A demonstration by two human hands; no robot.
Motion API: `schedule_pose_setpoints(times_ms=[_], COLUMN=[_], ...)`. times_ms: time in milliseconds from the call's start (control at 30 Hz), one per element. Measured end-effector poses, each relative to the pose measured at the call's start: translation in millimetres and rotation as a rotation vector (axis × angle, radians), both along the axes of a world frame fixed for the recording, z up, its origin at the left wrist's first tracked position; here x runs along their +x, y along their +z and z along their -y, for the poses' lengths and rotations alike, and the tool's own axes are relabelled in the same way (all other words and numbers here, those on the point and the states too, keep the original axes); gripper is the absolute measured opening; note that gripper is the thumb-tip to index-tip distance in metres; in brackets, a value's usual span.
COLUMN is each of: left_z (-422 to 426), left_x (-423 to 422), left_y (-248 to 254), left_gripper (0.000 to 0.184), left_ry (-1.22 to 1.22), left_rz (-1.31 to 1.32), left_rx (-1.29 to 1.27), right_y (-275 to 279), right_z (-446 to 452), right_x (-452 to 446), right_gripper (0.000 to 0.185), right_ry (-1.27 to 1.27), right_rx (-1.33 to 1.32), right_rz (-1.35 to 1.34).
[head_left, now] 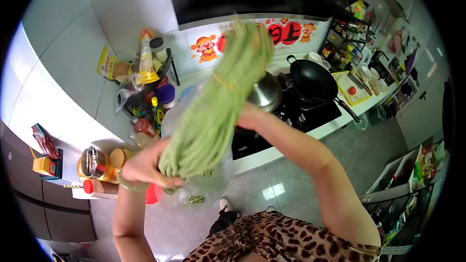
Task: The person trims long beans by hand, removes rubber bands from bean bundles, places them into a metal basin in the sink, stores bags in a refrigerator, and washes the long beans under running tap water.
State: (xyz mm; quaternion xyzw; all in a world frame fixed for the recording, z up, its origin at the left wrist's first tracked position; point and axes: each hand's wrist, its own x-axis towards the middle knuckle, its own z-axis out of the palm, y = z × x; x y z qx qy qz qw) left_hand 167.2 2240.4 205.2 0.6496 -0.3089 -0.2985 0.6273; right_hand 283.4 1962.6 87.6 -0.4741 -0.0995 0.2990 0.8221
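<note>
A thick bundle of green long beans [208, 102] is raised in front of me, slanting up to the right, with a yellowish band around its upper part. My left hand [148, 165], a pale green bangle at its wrist, is closed round the lower folded end. At the bundle's right side, my right hand [248, 116] grips it; most of those fingers are hidden behind the beans. Beneath the bundle hangs a clear plastic bag [213, 184], with some green beans visible through it. The bundle's upper tip is blurred.
Behind the beans, a lidded steel pan [266, 93] and a black wok [313, 80] stand on the black gas stove [252, 143]. Bottles and jars crowd the left counter. A yellow-rimmed cutting board [357, 96] holds a tomato [352, 90]. Shelves [395, 170] stand at lower right.
</note>
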Motion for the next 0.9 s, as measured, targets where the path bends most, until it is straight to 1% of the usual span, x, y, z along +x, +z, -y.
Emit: schedule_pose_setpoints(times_ms=[33, 67, 100, 133, 167, 267, 333, 367, 400, 467, 500, 533, 567, 600, 633, 667, 700, 733, 800, 867, 900], left_z=[15.6, 32.8, 60.5, 93.5, 124.0, 231.8, 307.0, 346.2, 379.3, 448.7, 478.7, 506.7, 532.3, 557.2, 577.1, 590.9, 601.8, 617.0, 649.7, 674.4, 686.4], left_x=[-2.7, -0.6, -7.1, -8.5, -10.6, -25.5, -47.4, -64.5, -84.1, -115.2, -130.1, -147.5, -168.0, -180.0, -194.4, -206.4, -212.2, -208.6, -198.2, -188.2, -191.4], left_y=[20.5, 36.4, 57.2, 67.8, 80.6, 94.7, 84.6, 75.5, 67.3, 28.0, 8.3, -9.8, -23.2, -36.0, -43.6, -51.0, -61.1, -80.1, -92.6, -94.4, -86.4], left_gripper=[0.076, 0.079, 0.08, 0.077, 0.076, 0.074, 0.071, 0.07, 0.071, 0.072, 0.073, 0.074, 0.069, 0.074, 0.079, 0.083, 0.093, 0.096, 0.092, 0.081, 0.074], left_ry=[0.053, 0.062, 0.179, 0.273, 0.325, 0.332, 0.349, 0.294, 0.247, 0.149, 0.116, 0.086, 0.078, 0.005, -0.083, -0.171, -0.29, -0.428, -0.774, -0.813, -0.776], left_rz=[-0.031, -0.006, 0.085, 0.254, 0.326, 0.577, 0.976, 0.95, 0.874, 0.846, 0.888, 0.922, 0.854, 0.758, 0.667, 0.573, 0.468, 0.525, 0.175, -0.031, -0.253], left_rx=[0.0, -0.022, 0.004, -0.043, -0.02, -0.052, -0.013, -0.041, 0.026, 0.013, -0.076, -0.165, -0.137, -0.073, -0.067, -0.055, -0.029, -0.123, -0.176, -0.064, -0.042], right_y=[-16.5, 5.4, 17.0, 26.8, 38.5, 76.8, 103.8, 113.4, 114.7, 99.9, 95.1, 92.2, 77.1, 60.5, 52.6, 46.3, 38.2, 29.1, 12.6, 0.6, 1.7], right_z=[10.0, 28.9, 50.2, 74.9, 105.0, 197.6, 242.2, 261.6, 278.0, 301.0, 309.4, 318.3, 335.4, 355.0, 372.9, 386.1, 399.4, 418.1, 455.0, 486.2, 497.2], right_x=[-18.6, -53.0, -79.2, -102.5, -126.1, -199.8, -251.9, -276.3, -295.5, -326.9, -339.6, -353.7, -363.5, -370.4, -383.9, -397.7, -412.9, -426.9, -453.5, -466.6, -470.4], right_gripper=[0.024, 0.025, 0.026, 0.028, 0.03, 0.043, 0.061, 0.076, 0.078, 0.079, 0.078, 0.069, 0.063, 0.057, 0.057, 0.053, 0.048, 0.046, 0.045, 0.043, 0.042], right_ry=[0.012, 0.003, -0.047, -0.101, -0.181, -0.447, -0.635, -0.724, -0.789, -0.921, -1.047, -1.192, -1.271, -1.349, -1.416, -1.481, -1.545, -1.583, -1.514, -1.489, -1.482], right_rx=[-0.197, -0.321, -0.315, -0.306, -0.252, -0.094, -0.013, -0.085, -0.085, -0.032, -0.066, -0.08, -0.094, -0.107, -0.122, -0.086, -0.043, -0.045, 0.032, 0.026, 0.04], right_rz=[0.106, 0.141, 0.189, 0.238, 0.316, 0.478, 0.604, 0.63, 0.646, 0.635, 0.553, 0.461, 0.437, 0.411, 0.402, 0.362, 0.319, 0.316, 0.299, 0.257, 0.229])
